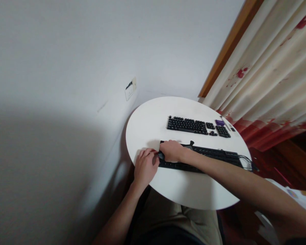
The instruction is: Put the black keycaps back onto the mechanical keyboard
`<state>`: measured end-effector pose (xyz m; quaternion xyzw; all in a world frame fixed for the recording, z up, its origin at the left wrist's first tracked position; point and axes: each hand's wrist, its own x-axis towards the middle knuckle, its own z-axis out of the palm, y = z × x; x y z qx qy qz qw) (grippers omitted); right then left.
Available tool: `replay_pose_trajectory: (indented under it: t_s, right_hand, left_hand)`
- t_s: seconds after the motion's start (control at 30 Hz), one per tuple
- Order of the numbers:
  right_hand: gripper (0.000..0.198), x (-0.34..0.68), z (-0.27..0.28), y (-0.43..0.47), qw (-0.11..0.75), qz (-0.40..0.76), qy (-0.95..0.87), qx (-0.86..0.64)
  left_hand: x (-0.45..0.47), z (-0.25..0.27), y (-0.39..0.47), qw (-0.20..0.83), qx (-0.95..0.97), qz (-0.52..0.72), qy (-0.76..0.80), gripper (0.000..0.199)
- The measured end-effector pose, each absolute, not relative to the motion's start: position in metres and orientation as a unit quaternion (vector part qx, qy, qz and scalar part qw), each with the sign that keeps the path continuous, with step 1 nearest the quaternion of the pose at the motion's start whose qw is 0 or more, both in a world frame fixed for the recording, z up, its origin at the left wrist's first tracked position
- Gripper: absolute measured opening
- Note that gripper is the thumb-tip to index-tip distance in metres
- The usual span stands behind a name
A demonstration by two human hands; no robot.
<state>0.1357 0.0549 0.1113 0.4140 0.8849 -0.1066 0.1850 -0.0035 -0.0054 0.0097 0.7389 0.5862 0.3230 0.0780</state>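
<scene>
A black keyboard base (219, 154) lies face up along the near half of the round white table (148, 126), its cable bunched at the right end. My left hand (146, 166) is at the base's left end, fingers bent against its edge. Across the base reaches my right arm, with my right hand (172, 150) closed over its left part. A small black tool (161, 155) sticks out from under that fist; its working end is hidden. Just beyond my right hand a black piece with a flared end (192, 143) rests on the base.
Behind the base, black keycaps (187, 125) lie laid out in keyboard order. A purple item (219, 122) and small pieces sit near the table's right edge. A wall with a socket (129, 92) borders the left; a patterned curtain (265, 81) hangs at right.
</scene>
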Motion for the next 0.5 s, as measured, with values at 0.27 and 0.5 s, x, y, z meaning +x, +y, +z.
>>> replay_pose_trajectory:
  t_s: [0.27, 0.5]
  right_hand:
    - [0.031, 0.186, 0.113, 0.041, 0.213, -0.045, 0.859, 0.463]
    - [0.029, 0.247, 0.109, 0.030, 0.220, -0.032, 0.845, 0.487]
  left_hand:
    - [-0.005, 0.009, -0.004, 0.077, 0.740, 0.335, 0.578, 0.018]
    - [-0.003, 0.010, -0.004, 0.060, 0.741, 0.334, 0.580, 0.018]
